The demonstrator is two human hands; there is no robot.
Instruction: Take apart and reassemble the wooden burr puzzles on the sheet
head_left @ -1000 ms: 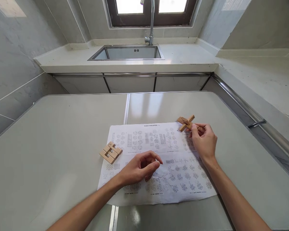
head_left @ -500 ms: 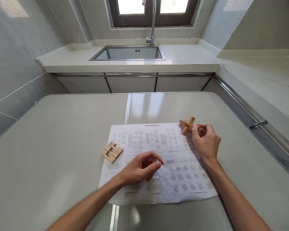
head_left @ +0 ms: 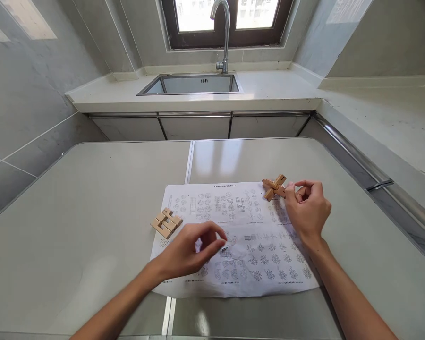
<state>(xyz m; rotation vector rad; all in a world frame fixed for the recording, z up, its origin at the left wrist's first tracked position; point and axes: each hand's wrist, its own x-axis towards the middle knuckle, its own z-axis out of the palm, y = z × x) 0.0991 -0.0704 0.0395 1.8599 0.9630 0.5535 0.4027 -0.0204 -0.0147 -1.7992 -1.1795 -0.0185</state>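
Left hand (head_left: 191, 250) is hovering empty over printed sheet (head_left: 241, 285); right hand (head_left: 310, 208) is hovering at wooden cross (head_left: 275, 187), can't tell if gripping.

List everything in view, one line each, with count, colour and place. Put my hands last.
Cross: one, tan wood, at the sheet's far right corner.
Blocks: one flat cluster, pale wood, at the sheet's left edge.
Sheet: one, white with dark print, on the table.
Table: one, pale grey, in front.
Counter: one, off-white, beyond the table and along the right.
Sink: one, silvery, in the far counter.
Tap: one, silvery, behind the sink.
Window: one, dark brown frame, beyond the tap.
Walls: several, grey, left, back and right.
Left hand: one, bare, over the sheet.
Right hand: one, bare, fingertips by the cross; contact unclear.
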